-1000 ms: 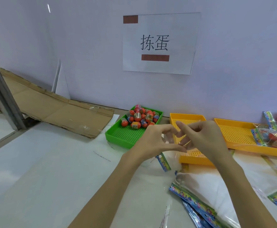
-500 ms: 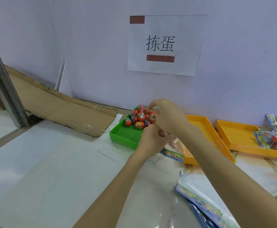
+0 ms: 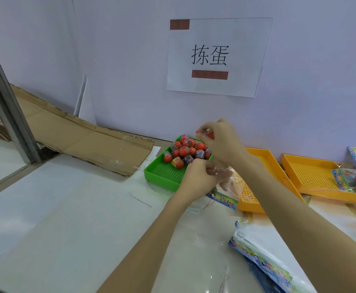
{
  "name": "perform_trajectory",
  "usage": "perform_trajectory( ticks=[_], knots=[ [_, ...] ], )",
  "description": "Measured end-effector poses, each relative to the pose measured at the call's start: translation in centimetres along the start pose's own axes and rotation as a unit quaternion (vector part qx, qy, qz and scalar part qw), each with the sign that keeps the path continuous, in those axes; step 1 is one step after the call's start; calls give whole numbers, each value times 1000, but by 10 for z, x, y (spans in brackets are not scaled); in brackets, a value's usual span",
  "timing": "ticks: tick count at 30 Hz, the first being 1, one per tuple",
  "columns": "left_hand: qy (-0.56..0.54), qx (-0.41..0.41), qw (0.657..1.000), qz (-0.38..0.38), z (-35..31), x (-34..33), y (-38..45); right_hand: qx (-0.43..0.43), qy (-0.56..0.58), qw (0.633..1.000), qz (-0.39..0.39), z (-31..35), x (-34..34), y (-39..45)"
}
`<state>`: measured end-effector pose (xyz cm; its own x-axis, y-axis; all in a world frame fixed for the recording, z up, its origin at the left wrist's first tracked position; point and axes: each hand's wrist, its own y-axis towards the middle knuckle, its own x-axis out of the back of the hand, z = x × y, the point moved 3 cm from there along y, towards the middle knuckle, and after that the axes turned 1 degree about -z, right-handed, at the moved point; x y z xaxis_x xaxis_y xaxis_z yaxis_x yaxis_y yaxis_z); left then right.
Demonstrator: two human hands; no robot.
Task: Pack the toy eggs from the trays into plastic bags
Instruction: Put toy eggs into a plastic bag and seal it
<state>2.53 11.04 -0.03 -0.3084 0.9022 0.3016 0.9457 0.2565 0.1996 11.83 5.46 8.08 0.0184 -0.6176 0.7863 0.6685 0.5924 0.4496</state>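
The right hand (image 3: 222, 142) hovers raised above the green tray (image 3: 162, 176), its grip pinching one toy egg (image 3: 205, 132); the left hand (image 3: 198, 176), at the tray's near right corner, grips a clear plastic bag (image 3: 225, 178); more eggs (image 3: 185, 153) heap in the tray's far end; beside it stands an orange tray (image 3: 265, 166)
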Motion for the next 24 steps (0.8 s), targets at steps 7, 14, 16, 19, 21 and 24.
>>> perform_trajectory(
  ticks=[7,14,16,19,21,24],
  knots=[
    [-12,10,1000,-5,-1,0,1,-4,188,944,-272,-35,65,-82],
    [-72,-7,997,26,-3,2,-1,-71,277,940,-188,-62,42,-114],
    [-77,-11,997,32,-4,3,-1,-57,284,937,-198,-59,44,-114],
    [-68,-18,997,37,-3,4,0,-41,300,928,-219,-56,47,-114],
    [-64,-21,997,36,-3,4,0,-41,299,930,-212,-55,48,-115],
    [-72,-25,996,37,-5,5,-1,-65,307,934,-171,-56,47,-117]
  ],
)
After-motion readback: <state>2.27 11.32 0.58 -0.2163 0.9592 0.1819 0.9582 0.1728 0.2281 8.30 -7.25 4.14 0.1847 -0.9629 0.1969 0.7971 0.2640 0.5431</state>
